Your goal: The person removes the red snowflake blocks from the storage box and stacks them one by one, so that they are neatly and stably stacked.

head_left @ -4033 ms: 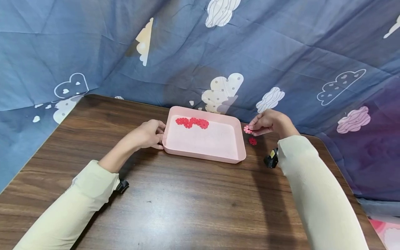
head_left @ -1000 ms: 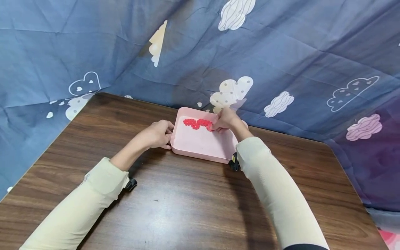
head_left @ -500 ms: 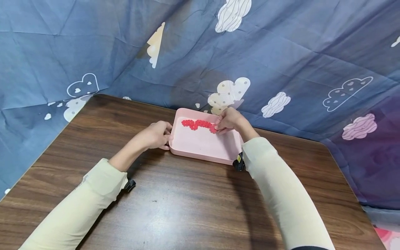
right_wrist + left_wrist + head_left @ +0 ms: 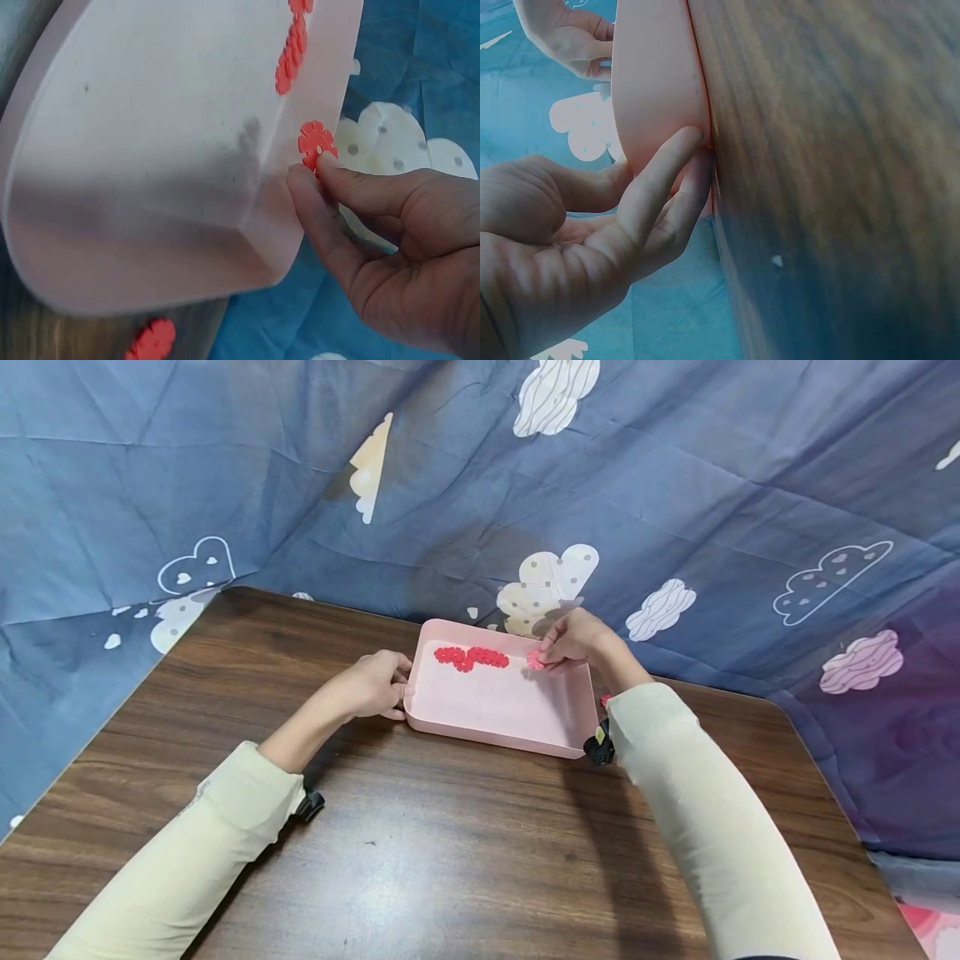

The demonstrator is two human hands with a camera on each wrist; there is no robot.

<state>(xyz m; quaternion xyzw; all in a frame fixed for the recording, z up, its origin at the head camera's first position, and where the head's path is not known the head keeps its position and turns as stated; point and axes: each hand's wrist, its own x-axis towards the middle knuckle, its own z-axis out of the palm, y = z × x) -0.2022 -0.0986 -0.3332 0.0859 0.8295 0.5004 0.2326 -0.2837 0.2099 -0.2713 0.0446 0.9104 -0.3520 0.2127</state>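
head view: i'm seeing the right hand (image 4: 576,635) drawing away rightward from the clustered red snowflake discs (image 4: 465,665), pinching one snowflake disc (image 4: 535,659) over the pink tray (image 4: 487,706), so it's remaining unplaced; the left hand (image 4: 371,683) is gripping the tray's left end.

Head view looks forward and down, wide over the counter (image 4: 450,852); left wrist view sits close, sideways, at left fingers (image 4: 656,180) and tray (image 4: 660,71) wall; right wrist view, also close, looks into the tray; all three share it.

Glare whitens the table (image 4: 465,843); wrist views seem dim.
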